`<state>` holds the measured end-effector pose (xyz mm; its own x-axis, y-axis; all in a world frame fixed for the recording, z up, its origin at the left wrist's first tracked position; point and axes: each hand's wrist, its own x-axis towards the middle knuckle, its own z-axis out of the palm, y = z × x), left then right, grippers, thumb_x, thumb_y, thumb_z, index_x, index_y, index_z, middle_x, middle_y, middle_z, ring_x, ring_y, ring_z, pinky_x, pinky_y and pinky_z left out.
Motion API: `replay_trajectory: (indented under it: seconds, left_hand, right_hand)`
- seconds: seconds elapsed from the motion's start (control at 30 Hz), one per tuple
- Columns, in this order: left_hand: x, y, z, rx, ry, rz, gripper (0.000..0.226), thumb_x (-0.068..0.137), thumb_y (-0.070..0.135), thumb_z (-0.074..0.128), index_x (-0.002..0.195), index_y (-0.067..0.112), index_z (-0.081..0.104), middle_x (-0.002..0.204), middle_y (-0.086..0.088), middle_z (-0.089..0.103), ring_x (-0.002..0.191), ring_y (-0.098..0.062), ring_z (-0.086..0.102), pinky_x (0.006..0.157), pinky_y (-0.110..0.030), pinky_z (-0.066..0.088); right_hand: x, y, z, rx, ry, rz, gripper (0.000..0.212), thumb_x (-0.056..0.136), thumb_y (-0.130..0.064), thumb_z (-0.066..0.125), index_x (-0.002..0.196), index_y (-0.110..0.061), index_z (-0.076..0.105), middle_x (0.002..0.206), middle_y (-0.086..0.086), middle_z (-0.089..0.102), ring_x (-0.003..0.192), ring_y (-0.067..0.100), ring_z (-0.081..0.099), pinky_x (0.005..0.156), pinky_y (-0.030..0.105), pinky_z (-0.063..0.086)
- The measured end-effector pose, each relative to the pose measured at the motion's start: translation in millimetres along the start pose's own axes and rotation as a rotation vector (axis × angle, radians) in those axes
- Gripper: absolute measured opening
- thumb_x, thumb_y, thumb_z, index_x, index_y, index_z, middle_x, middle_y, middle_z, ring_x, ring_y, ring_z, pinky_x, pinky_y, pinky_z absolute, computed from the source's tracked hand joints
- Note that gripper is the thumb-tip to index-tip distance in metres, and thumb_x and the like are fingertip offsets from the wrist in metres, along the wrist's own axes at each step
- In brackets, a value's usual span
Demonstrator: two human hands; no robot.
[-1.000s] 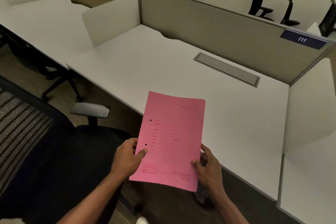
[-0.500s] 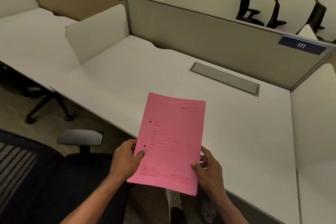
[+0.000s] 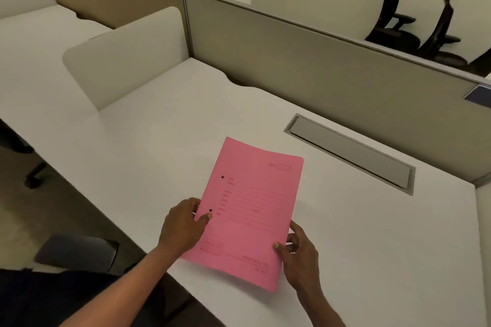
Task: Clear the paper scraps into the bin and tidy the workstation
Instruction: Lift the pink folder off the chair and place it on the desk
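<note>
folder print: the pink folder (image 3: pixel 252 210) has lines and small words, too blurred to read.
my fingers: on my left hand (image 3: pixel 183 228) and my right hand (image 3: pixel 300 255) only the thumbs show on top; the other fingers are partly behind the folder.
right nameplate: the blue plate (image 3: pixel 479 95) is cut by the picture's edge, its number not visible.
chair near me: the black chair (image 3: pixel 77 252) is cut by the lower edge.

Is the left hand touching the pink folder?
Touching. The head view shows the left hand gripping the pink folder's left edge, thumb on top.
</note>
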<state>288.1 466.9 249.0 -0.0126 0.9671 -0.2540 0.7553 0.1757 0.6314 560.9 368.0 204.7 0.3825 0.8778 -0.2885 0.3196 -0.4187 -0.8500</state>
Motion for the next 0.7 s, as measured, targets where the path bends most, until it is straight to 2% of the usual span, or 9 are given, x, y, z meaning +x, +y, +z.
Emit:
replay_trajectory:
  seconds: [0.07, 0.13, 0.23, 0.3, 0.4, 0.53, 0.7]
  left_hand:
    - [33, 13, 2, 0.016, 0.004, -0.016, 0.030, 0.095, 0.037, 0.073, 0.120, 0.021, 0.069, 0.109, 0.007, 0.074, 0.086, -0.013, 0.068, 0.072, -0.030, 0.052]
    - [67, 21, 5, 0.045, 0.016, -0.026, 0.030, 0.092, 0.035, 0.076, 0.118, 0.021, 0.069, 0.110, 0.005, 0.075, 0.089, -0.018, 0.070, 0.080, -0.034, 0.056]
    - [117, 31, 12, 0.120, 0.016, -0.016, 0.040, 0.082, 0.029, 0.082, 0.119, 0.021, 0.068, 0.114, 0.003, 0.071, 0.095, -0.023, 0.070, 0.087, -0.040, 0.058]
    - [150, 37, 21, 0.150, 0.012, -0.002, 0.047, 0.078, 0.029, 0.085, 0.121, 0.021, 0.067, 0.115, 0.002, 0.069, 0.096, -0.025, 0.069, 0.087, -0.043, 0.057]
    - [198, 46, 36, 0.188, 0.014, 0.015, 0.053, 0.077, 0.029, 0.086, 0.125, 0.019, 0.066, 0.118, -0.001, 0.068, 0.101, -0.029, 0.069, 0.090, -0.045, 0.057]
    - [257, 55, 45, 0.214, 0.026, 0.029, 0.056, 0.078, 0.031, 0.084, 0.128, 0.018, 0.064, 0.122, -0.003, 0.067, 0.108, -0.031, 0.067, 0.093, -0.045, 0.055]
    - [318, 67, 47, 0.244, 0.044, 0.056, 0.059, 0.080, 0.034, 0.083, 0.133, 0.015, 0.062, 0.125, -0.007, 0.065, 0.116, -0.033, 0.065, 0.096, -0.044, 0.054]
  right_hand:
    - [36, -7, 3, -0.002, -0.003, 0.003, 0.065, 0.087, -0.015, 0.077, 0.142, -0.042, 0.057, 0.098, -0.009, 0.077, 0.079, 0.009, 0.072, 0.078, 0.041, 0.064]
    - [72, -13, 7, -0.010, -0.010, 0.018, 0.066, 0.086, -0.014, 0.079, 0.142, -0.041, 0.057, 0.097, -0.010, 0.077, 0.080, 0.011, 0.072, 0.080, 0.044, 0.063]
    - [120, -21, 16, -0.032, -0.025, 0.034, 0.068, 0.083, -0.016, 0.082, 0.143, -0.036, 0.057, 0.098, -0.012, 0.077, 0.081, 0.009, 0.073, 0.084, 0.045, 0.062]
    - [149, -27, 20, -0.040, -0.021, 0.049, 0.068, 0.083, -0.015, 0.082, 0.143, -0.033, 0.057, 0.101, -0.013, 0.078, 0.082, 0.005, 0.072, 0.086, 0.040, 0.060]
    - [192, -33, 26, -0.044, -0.005, 0.053, 0.066, 0.083, -0.010, 0.082, 0.143, -0.027, 0.059, 0.105, -0.004, 0.079, 0.075, -0.001, 0.065, 0.076, 0.023, 0.052]
    - [240, -42, 33, -0.057, 0.009, 0.054, 0.066, 0.080, -0.012, 0.085, 0.141, -0.025, 0.062, 0.091, -0.008, 0.074, 0.075, 0.002, 0.064, 0.077, 0.025, 0.049]
    - [285, -61, 43, -0.069, 0.061, 0.016, 0.053, 0.080, -0.010, 0.086, 0.128, -0.025, 0.069, 0.084, -0.014, 0.071, 0.072, 0.001, 0.064, 0.067, 0.012, 0.044]
